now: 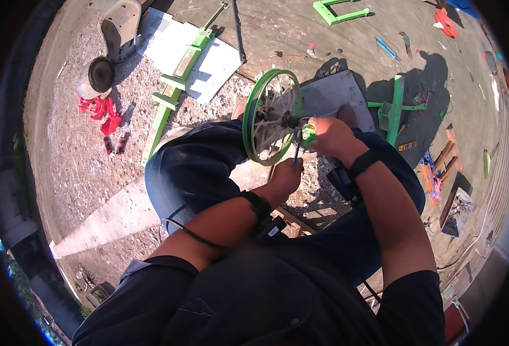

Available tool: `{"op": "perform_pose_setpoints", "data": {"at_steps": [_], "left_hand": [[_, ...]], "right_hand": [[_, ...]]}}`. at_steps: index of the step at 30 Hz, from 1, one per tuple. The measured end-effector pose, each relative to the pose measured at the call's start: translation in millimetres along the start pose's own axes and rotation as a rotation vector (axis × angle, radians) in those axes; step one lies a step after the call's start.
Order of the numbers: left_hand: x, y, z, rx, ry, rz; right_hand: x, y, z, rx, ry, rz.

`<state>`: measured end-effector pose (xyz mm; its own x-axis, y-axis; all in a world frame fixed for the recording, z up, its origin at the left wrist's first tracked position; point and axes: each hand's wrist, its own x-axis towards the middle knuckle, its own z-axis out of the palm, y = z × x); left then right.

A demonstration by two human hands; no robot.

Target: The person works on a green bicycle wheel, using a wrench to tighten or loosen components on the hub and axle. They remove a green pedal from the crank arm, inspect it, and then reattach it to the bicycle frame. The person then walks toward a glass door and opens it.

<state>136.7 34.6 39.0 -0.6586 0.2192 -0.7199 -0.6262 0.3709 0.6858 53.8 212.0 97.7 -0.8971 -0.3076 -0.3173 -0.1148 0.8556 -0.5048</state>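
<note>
A green-rimmed wheel (248, 118) with pale spokes stands upright between my knees. Its dark axle end (293, 121) points to the right. My left hand (286, 176) is closed on a slim metal tool (297, 145), whose far end reaches up beside the axle; its exact kind is unclear. At the axle's right end, my right hand (332, 137) is closed around a bright green object (308, 132). Fingers cover most of that object, so its kind is hidden.
A long green metal frame part (161, 118) lies at left across a white sheet (214, 69). Red parts (100, 109) and a cylindrical can (90, 79) are further left. Another green frame piece (391, 112), a blue-handled tool (387, 48) and wooden pieces (447, 155) lie right.
</note>
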Motion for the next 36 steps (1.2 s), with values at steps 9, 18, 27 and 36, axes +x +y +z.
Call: {"op": "perform_pose_setpoints", "data": {"at_steps": [9,18,27,36], "left_hand": [[-24,31,-16,-0.13,-0.078,-0.133],[-31,47,-51,-0.095,-0.104,-0.275],[-35,57,-70,-0.006,-0.156,-0.236],[-33,42,-53,0.071,-0.036,-0.041]], "right_hand": [[-11,-13,5,0.018,0.04,0.088],[-21,-47,3,-0.13,-0.005,0.176],[-30,-54,17,-0.058,0.084,0.259],[-23,-46,16,0.012,0.105,0.222]]}}
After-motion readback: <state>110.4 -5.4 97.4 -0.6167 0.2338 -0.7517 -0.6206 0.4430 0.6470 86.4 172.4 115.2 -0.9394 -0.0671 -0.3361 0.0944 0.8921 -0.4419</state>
